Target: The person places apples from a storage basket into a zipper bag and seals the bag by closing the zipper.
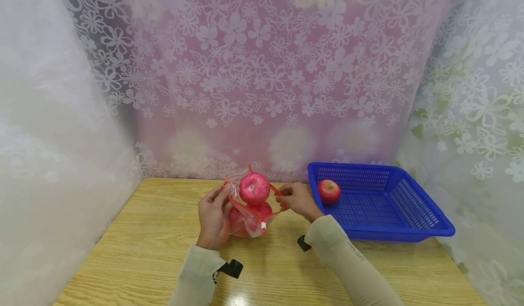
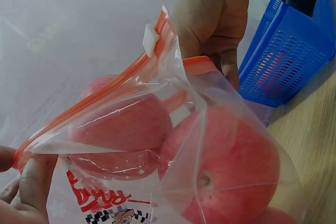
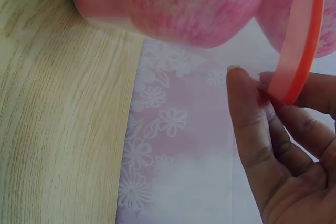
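Note:
A clear zip bag [image 1: 254, 230] with an orange rim and a white slider [image 2: 150, 40] stands on the table, its mouth spread wide. Several red apples [image 2: 226, 166] are inside it, and one apple [image 1: 254, 188] sits on top of the others within the opening. My left hand [image 1: 213, 215] pinches the rim on the left side. On the opposite side my right hand [image 1: 299, 200] pinches the orange rim between thumb and fingers, as the right wrist view [image 3: 294, 145] shows near the fingers. Printed red lettering marks the bag's front in the left wrist view.
A blue plastic basket [image 1: 409, 231] stands at the right of the wooden table [image 1: 143, 251], close to my right hand. One red apple [image 1: 329, 192] lies in its left corner. A flowered curtain [image 1: 262, 92] hangs behind the table's back edge.

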{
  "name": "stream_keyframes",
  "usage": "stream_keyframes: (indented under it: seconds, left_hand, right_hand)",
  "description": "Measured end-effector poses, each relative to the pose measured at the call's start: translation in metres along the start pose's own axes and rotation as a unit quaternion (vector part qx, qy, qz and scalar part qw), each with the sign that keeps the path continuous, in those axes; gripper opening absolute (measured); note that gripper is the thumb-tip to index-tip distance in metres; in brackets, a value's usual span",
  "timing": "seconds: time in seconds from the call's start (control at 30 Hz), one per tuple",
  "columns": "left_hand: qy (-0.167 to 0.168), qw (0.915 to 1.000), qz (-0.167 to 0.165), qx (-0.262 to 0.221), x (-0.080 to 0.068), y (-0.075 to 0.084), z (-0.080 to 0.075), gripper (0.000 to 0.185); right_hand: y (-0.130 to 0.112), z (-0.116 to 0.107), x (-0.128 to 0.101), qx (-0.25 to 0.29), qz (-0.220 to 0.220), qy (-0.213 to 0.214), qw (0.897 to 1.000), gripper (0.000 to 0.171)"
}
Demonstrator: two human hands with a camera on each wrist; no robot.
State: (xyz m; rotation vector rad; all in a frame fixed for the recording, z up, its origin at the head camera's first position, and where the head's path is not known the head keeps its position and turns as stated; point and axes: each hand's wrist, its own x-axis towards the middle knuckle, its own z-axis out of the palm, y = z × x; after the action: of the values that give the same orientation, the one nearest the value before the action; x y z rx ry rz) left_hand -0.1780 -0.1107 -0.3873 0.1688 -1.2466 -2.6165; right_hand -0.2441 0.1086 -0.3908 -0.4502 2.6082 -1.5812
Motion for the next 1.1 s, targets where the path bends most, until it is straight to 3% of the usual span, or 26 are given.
stream_keyframes:
  seconds: [0.03, 0.23, 0.33, 0.57, 0.9, 1.1]
  left_hand:
    - [-0.013, 0.9998, 0.010, -0.011, 0.002, -0.003, -0.003, 0.041]
    - [-0.023, 0.9992, 0.025, -0.021, 0.002, -0.004, -0.005, 0.042]
    - [-0.004, 0.9999, 0.010, -0.008, -0.002, 0.004, -0.001, 0.041]
    - [0.034, 0.9982, 0.024, 0.044, 0.002, 0.019, 0.000, 0.030]
    - [0.025, 0.9971, 0.065, -0.030, 0.005, 0.026, -0.002, 0.014]
    - [0.019, 0.9951, 0.078, -0.058, 0.005, 0.030, -0.002, 0.015]
  right_hand:
    - [0.000, 0.000, 0.000, -0.001, 0.002, 0.000, 1.000, 0.011]
    - [0.001, -0.002, 0.001, 0.008, 0.012, 0.011, 1.000, 0.010]
    - [-0.005, -0.005, 0.000, 0.017, 0.014, 0.018, 1.000, 0.011]
    - [-0.025, -0.015, -0.002, 0.026, -0.006, 0.024, 0.999, 0.011]
    - [-0.050, -0.026, 0.003, 0.009, -0.045, 0.042, 0.998, 0.013]
    - [-0.063, -0.030, 0.004, 0.005, -0.058, 0.053, 0.997, 0.012]
